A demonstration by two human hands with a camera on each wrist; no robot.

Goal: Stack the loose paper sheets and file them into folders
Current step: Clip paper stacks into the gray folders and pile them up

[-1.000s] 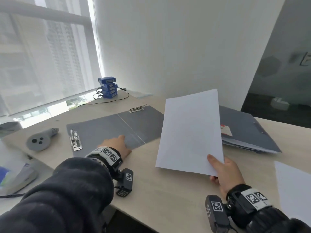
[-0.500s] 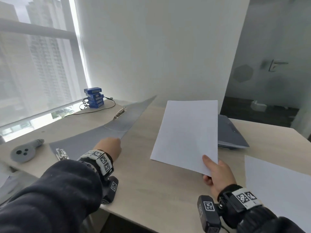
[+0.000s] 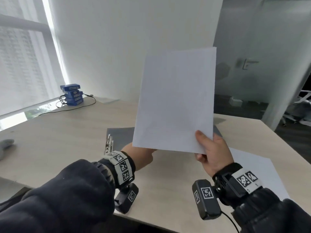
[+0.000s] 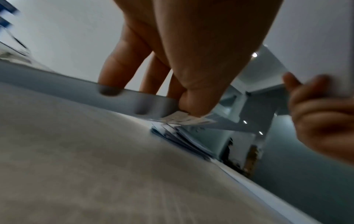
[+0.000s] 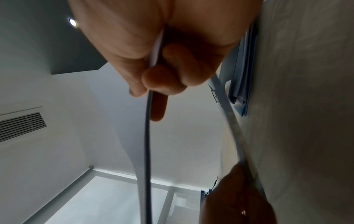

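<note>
Above the tabletop, the right hand pinches a white sheet by its lower corner, held nearly upright. Below it, the left hand grips the grey folder's edge.

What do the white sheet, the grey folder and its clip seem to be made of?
Sheet: thin matte paper; it bows in the right hand.
Folder: matte grey, probably plastic or coated card; I cannot tell which.
Clip: shiny silver, likely metal.
</note>
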